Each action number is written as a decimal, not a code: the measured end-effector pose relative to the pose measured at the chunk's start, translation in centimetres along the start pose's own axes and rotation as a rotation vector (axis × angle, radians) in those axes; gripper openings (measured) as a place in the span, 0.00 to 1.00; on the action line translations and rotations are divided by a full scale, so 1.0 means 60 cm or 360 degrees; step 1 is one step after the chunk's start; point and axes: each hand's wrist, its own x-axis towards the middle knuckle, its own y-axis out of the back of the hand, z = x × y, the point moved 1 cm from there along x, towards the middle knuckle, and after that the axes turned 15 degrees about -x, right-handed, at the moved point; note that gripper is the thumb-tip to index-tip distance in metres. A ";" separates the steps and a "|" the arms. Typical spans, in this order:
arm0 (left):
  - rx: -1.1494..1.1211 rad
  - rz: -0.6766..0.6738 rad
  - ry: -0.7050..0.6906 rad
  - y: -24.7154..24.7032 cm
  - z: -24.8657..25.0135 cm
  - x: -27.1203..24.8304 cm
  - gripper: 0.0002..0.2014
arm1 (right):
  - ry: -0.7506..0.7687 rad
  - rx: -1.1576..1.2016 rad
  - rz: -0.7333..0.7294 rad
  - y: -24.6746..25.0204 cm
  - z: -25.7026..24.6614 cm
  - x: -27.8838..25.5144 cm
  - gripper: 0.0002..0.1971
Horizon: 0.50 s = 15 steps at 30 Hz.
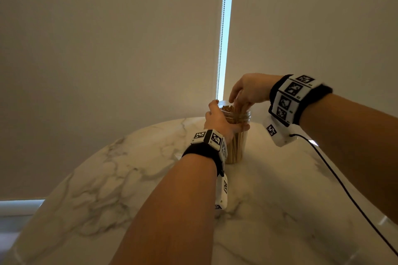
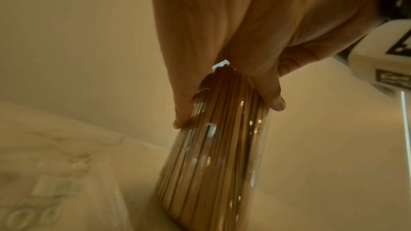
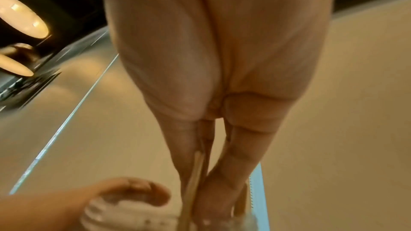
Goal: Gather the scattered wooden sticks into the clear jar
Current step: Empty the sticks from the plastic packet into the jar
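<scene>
Left hand (image 1: 217, 119) gripped the jar (image 1: 237, 135) near its top, thumb and fingers (image 2: 272, 97) curled round the glass. Jar stood upright on the marble table (image 1: 129, 178), packed with sticks (image 2: 213, 164) on end. Right hand (image 1: 247, 90) was above the jar mouth, fingers (image 3: 233, 164) pointing down into it, narrow, pinching a few sticks (image 3: 195, 173) whose lower ends were inside the rim. Left thumb sat on the rim just beside the right fingertips. Tabletop was round, pale with grey veins, glossy. Black cable (image 1: 344, 189) trailed over the table from the right wrist. Behind the fingers: beige blinds (image 1: 107, 49), a bright gap with a bead chain (image 1: 223, 28). Right wrist view was blurred
</scene>
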 end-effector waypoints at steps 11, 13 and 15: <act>-0.0019 0.0000 -0.0018 0.001 -0.007 0.005 0.58 | 0.0035 0.0318 -0.0364 0.010 0.009 -0.004 0.10; -0.0029 0.0004 -0.0026 -0.001 -0.009 0.005 0.58 | 0.0005 0.0274 -0.0201 0.003 0.012 -0.002 0.09; -0.0047 0.0009 -0.0033 -0.002 -0.010 0.005 0.58 | -0.0013 0.0275 0.0066 -0.010 0.017 0.003 0.07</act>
